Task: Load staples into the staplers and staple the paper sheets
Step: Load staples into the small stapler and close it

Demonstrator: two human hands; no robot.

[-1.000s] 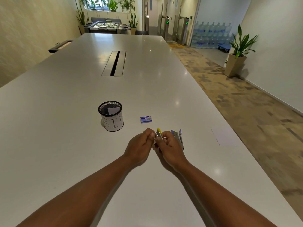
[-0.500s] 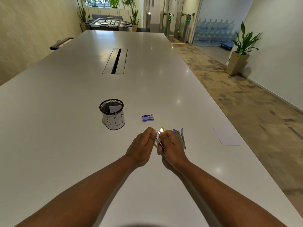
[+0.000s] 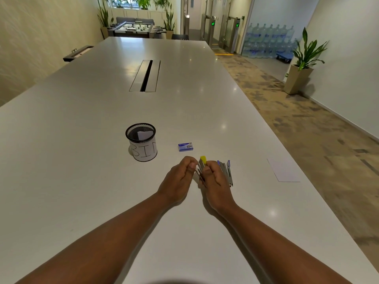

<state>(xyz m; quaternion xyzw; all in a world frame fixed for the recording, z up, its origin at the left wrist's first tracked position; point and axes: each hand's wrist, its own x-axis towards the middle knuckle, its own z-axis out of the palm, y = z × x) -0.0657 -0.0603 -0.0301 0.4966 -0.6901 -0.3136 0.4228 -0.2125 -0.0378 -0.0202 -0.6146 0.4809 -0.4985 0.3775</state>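
Both hands meet over the white table (image 3: 82, 181) on a small yellow-tipped stapler (image 3: 202, 163). My right hand (image 3: 215, 179) grips its body, and my left hand (image 3: 180, 179) pinches its left side with thumb and fingers. Whether the left fingers also hold staples is too small to tell. Just right of my right hand lie two metal staplers with blue tips (image 3: 226, 171). A small blue staple box (image 3: 185, 146) rests on the table beyond my hands. A white paper sheet (image 3: 284, 170) lies near the table's right edge.
A black mesh cup (image 3: 141, 142) labelled BIN, with a slip of paper inside, stands to the left of the staple box. A cable slot (image 3: 146, 75) sits farther down the table. The table's right edge drops to carpet; a potted plant (image 3: 301, 64) stands by the wall.
The yellow-tipped stapler has shifted slightly between my fingers. Both hands stay in the same spot. The camera has tilted a little.
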